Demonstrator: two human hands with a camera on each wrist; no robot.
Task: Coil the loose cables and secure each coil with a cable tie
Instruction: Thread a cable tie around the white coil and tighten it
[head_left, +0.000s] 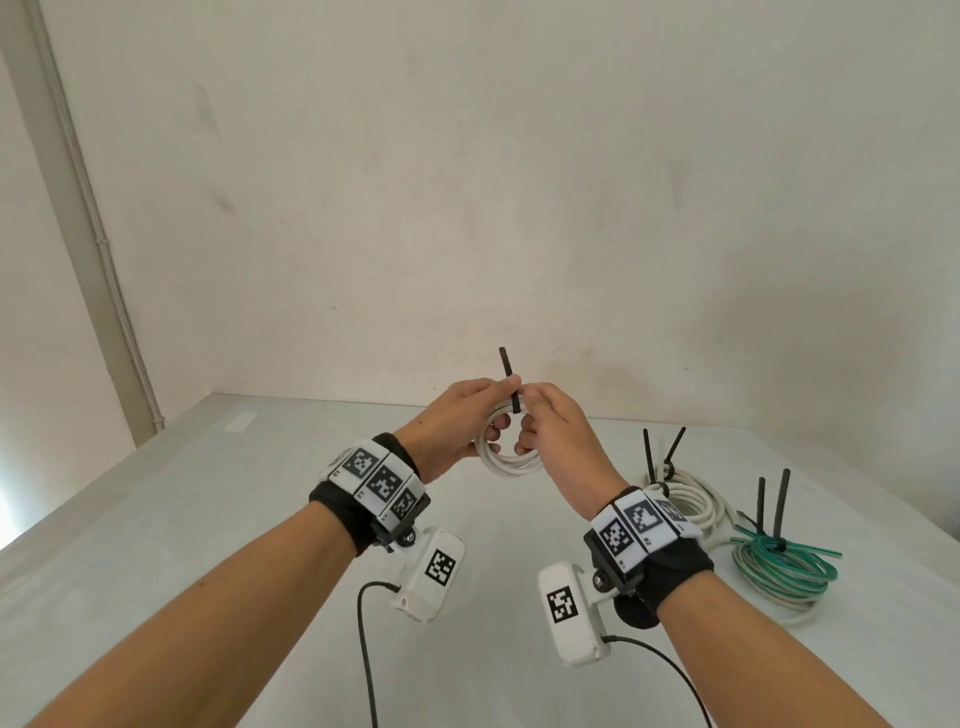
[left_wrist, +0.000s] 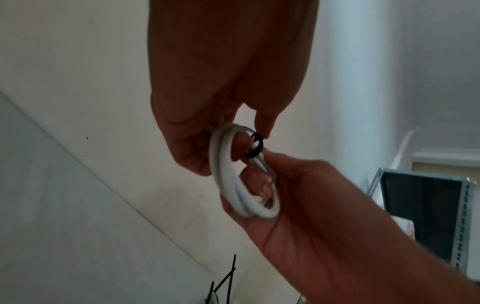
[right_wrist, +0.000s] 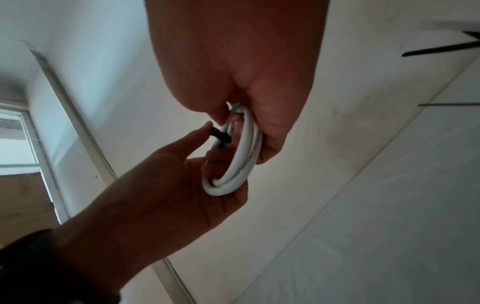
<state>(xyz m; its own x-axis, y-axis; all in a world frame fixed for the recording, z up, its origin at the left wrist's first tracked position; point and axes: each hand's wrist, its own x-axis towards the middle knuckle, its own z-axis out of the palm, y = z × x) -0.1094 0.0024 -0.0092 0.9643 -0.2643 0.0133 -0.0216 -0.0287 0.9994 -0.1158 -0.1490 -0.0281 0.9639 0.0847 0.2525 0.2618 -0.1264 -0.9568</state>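
Above the table, both hands hold up a small white cable coil (head_left: 506, 460) between them. A black cable tie (head_left: 508, 376) is looped round the top of the coil, its tail pointing up. My left hand (head_left: 467, 415) grips the coil's left side, thumb and forefinger pinching the tie. My right hand (head_left: 543, 415) has its fingers curled through the coil from the right. The left wrist view shows the tie's loop (left_wrist: 255, 147) round the coil (left_wrist: 233, 174). In the right wrist view the left forefinger touches the tie (right_wrist: 221, 135) beside the coil (right_wrist: 244, 156).
On the pale table (head_left: 208, 519), to the right, lie a larger white coil (head_left: 691, 499) and a green-and-white coil (head_left: 784, 571), each with black ties sticking up. A wall stands close behind. A metal shelf frame (left_wrist: 462, 205) shows at the right of the left wrist view.
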